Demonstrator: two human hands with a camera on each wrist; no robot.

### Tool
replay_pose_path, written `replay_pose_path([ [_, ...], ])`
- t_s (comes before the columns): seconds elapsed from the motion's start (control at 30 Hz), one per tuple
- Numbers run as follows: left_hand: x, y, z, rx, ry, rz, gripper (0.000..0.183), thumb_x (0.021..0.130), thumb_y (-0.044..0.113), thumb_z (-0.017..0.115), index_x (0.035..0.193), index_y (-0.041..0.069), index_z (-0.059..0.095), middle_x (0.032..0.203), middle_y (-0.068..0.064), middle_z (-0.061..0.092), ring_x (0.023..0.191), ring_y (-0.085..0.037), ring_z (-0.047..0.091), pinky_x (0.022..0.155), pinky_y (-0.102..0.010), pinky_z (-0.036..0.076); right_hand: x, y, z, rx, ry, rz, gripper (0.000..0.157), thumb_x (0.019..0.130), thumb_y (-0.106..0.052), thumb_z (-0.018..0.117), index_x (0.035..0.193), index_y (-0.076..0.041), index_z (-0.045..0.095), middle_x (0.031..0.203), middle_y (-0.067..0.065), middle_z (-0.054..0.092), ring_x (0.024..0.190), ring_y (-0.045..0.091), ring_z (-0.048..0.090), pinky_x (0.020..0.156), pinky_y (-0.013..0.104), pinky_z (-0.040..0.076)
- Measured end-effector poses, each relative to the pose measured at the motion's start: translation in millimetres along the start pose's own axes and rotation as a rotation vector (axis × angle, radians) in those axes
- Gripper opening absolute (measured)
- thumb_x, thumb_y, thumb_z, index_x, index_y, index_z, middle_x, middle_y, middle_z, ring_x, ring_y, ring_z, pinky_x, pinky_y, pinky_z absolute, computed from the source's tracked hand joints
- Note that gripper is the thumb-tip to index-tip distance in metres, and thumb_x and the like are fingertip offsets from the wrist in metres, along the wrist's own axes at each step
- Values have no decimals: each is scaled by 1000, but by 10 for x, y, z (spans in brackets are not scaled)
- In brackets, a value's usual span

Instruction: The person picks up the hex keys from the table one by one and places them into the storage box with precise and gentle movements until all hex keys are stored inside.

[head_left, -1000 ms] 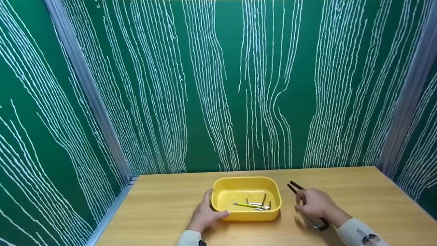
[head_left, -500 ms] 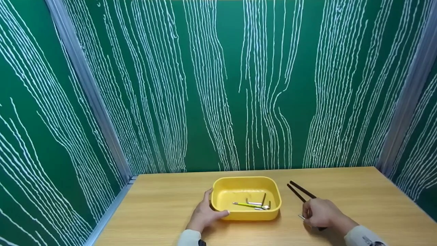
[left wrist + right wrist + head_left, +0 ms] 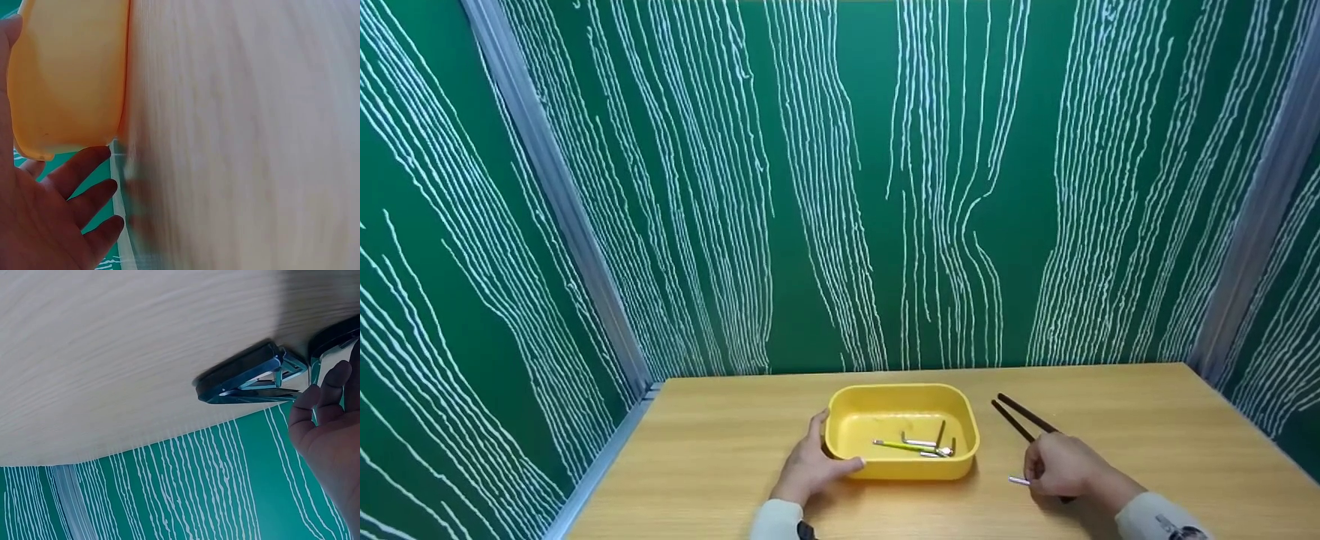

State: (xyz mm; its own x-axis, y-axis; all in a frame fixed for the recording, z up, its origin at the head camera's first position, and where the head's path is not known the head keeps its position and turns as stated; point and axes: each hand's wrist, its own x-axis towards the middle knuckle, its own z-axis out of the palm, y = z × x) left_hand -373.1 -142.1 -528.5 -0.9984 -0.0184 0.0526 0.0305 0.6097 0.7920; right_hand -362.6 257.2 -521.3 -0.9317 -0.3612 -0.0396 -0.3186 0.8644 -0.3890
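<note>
My left hand point(image 3: 814, 466) holds the near left corner of a yellow plastic bin point(image 3: 900, 471), thumb over the front rim and fingers along the left wall. Several metal L-shaped hex keys point(image 3: 921, 442) and a slim yellow-green stick point(image 3: 896, 445) lie inside, to the right. My right hand point(image 3: 1069, 466) pinches a small silver hex key point(image 3: 1019, 481), only one end of which shows. Under that hand lies a black two-armed holder point(image 3: 1027, 412), its arms spread in a narrow V. In the right wrist view, glossy black parts of the holder point(image 3: 242, 377) rest on the table near curled fingers.
The bin and holder rest on a light wooden table point(image 3: 712, 442). Green panels with white wavy lines point(image 3: 802, 225) rise behind and at both sides, with grey metal posts point(image 3: 562, 187) at the corners.
My right hand has drawn back toward me along the black holder, uncovering more of its arms. A silver hex key now sticks out from the fingers. The left hand keeps its hold.
</note>
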Motion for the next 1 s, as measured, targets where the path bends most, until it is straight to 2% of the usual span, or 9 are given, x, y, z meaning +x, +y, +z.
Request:
replay_pose_path([
  [0.23,28,-9,10,30,1,-19,111,38,64,74,133,36,24,125,-1,48,107,-18,46,98,-46,33,21,4,-14,-45,34,-37,14,65,-21,69,62,-27,57,59,-14,52,53,5,45,46,21,33],
  [0.47,67,32,13,80,-2,-7,114,38,68,72,134,33,23,123,-2,51,103,-18,49,95,-45,35,76,-77,-105,27,57,35,12,68,-24,70,65,-24,58,62,-9,53,58,10,46,49,22,34],
  [0.77,67,154,-76,170,-23,38,115,40,65,73,136,24,25,119,-3,54,95,-16,51,91,-44,39,145,-155,-118,-9,232,-55,16,67,-25,69,62,-27,54,59,-14,49,58,6,43,51,19,34],
  [0.9,50,193,-36,189,7,56,117,42,64,74,137,19,23,119,-3,52,92,-16,49,88,-42,41,197,-192,-128,-9,272,-73,15,66,-22,67,62,-28,54,61,-14,49,62,7,42,55,21,34],
  [1.0,28,204,21,204,33,36,120,43,66,72,139,18,19,122,-3,49,93,-18,47,89,-42,40,232,-220,-135,-5,298,-87,16,66,-21,68,63,-29,55,61,-15,49,63,8,42,57,22,34],
])
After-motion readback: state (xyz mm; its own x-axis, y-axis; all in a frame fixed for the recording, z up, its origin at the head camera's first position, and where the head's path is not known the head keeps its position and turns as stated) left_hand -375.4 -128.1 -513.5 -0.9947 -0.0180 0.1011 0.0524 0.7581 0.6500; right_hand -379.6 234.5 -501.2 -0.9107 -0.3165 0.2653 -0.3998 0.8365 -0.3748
